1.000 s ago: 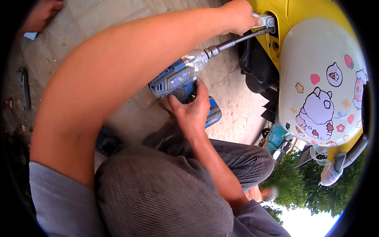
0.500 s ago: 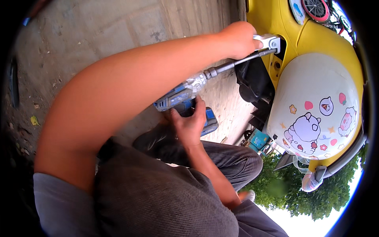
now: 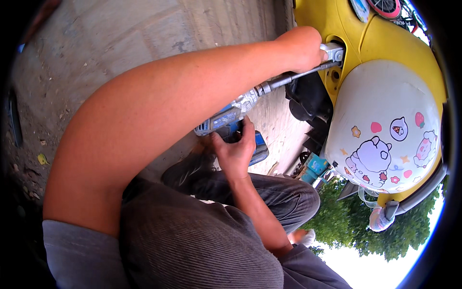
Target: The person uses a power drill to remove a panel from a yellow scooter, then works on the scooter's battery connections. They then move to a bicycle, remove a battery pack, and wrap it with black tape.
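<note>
A yellow vehicle body (image 3: 365,43) with a white, sticker-covered panel (image 3: 380,111) fills the right side. My left hand (image 3: 301,50) is closed on a silver metal bracket (image 3: 334,52) in an oval opening of the yellow body. My right hand (image 3: 236,149) grips a blue-and-grey cordless impact wrench (image 3: 221,117). The wrench's long socket extension (image 3: 301,73) reaches to the bracket's lower side; whether its tip is on a fastener I cannot tell. My left forearm hides part of the wrench. Black parts (image 3: 305,96) sit below the opening.
Paved ground (image 3: 120,33) lies under my crouched legs (image 3: 279,192), with a dark elongated object (image 3: 14,120) at the far left. At the upper left edge is part of another person's limb (image 3: 41,17). A teal object (image 3: 315,166) and trees stand in the background.
The view has shifted, showing more of the yellow body's top. My left hand and the bracket moved slightly right since half a second ago. Both hands keep their holds.
</note>
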Motion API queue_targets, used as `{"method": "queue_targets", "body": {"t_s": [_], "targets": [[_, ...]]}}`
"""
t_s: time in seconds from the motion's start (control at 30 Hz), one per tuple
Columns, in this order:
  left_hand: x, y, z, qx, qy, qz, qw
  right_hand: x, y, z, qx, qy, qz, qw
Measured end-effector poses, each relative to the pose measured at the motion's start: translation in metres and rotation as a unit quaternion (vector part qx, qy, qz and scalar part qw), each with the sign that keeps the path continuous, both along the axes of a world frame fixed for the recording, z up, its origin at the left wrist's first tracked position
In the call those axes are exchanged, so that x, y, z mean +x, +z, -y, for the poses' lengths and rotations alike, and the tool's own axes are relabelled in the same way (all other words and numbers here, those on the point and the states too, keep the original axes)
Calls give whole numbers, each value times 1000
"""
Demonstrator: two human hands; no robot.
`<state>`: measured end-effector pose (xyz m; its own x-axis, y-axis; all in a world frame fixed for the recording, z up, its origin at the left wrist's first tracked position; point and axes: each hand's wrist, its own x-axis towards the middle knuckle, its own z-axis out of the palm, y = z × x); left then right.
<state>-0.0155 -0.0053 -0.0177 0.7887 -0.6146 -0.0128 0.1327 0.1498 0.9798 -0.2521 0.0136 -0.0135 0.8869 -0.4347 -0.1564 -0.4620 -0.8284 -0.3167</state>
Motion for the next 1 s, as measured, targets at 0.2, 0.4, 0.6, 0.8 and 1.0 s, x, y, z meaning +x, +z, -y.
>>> {"method": "queue_targets", "body": {"t_s": [0.2, 0.4, 0.6, 0.8, 1.0], "targets": [[-3, 6, 2, 44, 37, 14, 998, 4, 6, -2, -3, 11, 3, 1000], [1, 4, 0, -3, 38, 35, 999, 3, 4, 0, 15, 11, 19, 1000], [-2, 20, -4, 94, 28, 24, 995, 0, 1, 3, 53, -8, 21, 998], [-1, 9, 2, 20, 60, 16, 998, 4, 7, -4, 65, -12, 44, 997], [3, 6, 4, 24, 29, -1, 999, 6, 4, -5, 47, -24, 45, 998]]}}
